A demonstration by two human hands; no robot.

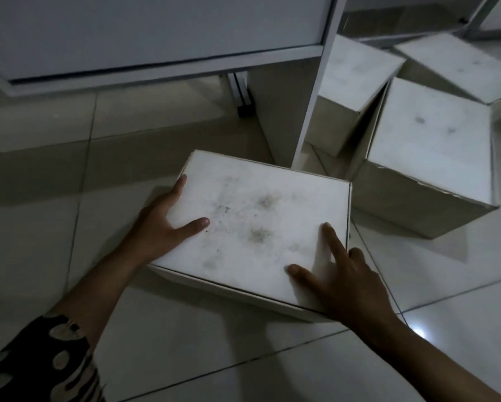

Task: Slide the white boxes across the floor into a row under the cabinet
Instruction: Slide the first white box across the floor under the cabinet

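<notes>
A smudged white box lies flat on the tiled floor in the middle of the view. My left hand clasps its left side, thumb on the lid and fingers down the edge. My right hand grips its near right corner, with fingers spread on the lid. A second white box stands to the right, a third sits behind the cabinet leg, and another lies at the far right. The pale cabinet hangs above the floor at the top.
A white cabinet leg comes down just beyond the held box's far right corner. A small black-footed support stands under the cabinet. Another frame leg is at the top right. Tiled floor stretches to the left.
</notes>
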